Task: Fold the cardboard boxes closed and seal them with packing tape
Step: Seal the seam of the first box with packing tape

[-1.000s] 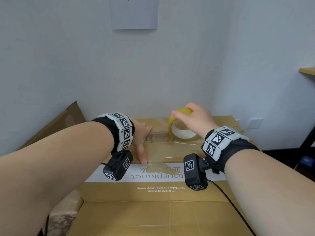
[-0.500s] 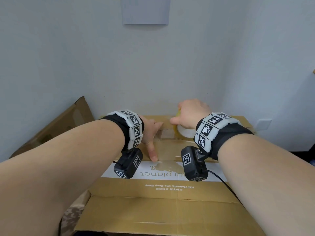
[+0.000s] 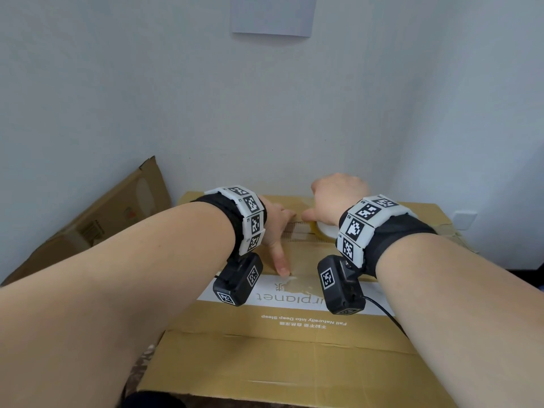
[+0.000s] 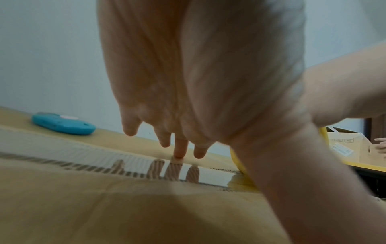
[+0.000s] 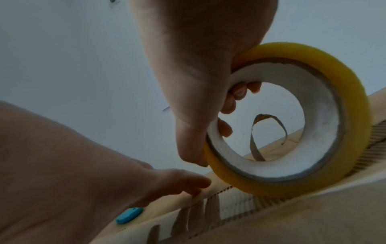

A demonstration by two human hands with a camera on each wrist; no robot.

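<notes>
- Down low, nearest of all, is the big brown box [image 3: 282, 357]. Its flaps are folded shut, and it has a white strip with writing on it.
- Next come two bare arms reaching over the box. Each wrist has a black band with white checker squares and a small black camera hanging under it.
- On the box top lies the left hand [image 3: 275, 228]. It is spread open with straight fingers. Its thumb [image 3: 281, 260] points back along the box and presses on shiny tape already stuck there. One fingertip [image 4: 178, 153] touches the box just past the crack between the flaps; the other fingertips look a little bit above it.
- Just beside the left hand, on the same crack, is the right hand [image 3: 338, 195]. It is curled tight around the yellow roll of tape [image 5: 292, 118]. Its fingers hook through the hole in the roll.
- The roll stands on its edge and touches the box top, right on the crack between the flaps.
- Farther back on the box top lies a small blue thing [image 4: 62, 123], well apart from the left hand. I cannot tell what it is.
- A loose curl of brown strip [image 5: 259, 137] sticks up from the box behind the roll.
- Left of the box, another brown box [image 3: 97, 225] leans by the wall.
- Behind the box is a pale wall with a sheet of paper [image 3: 272, 14] stuck up high.
</notes>
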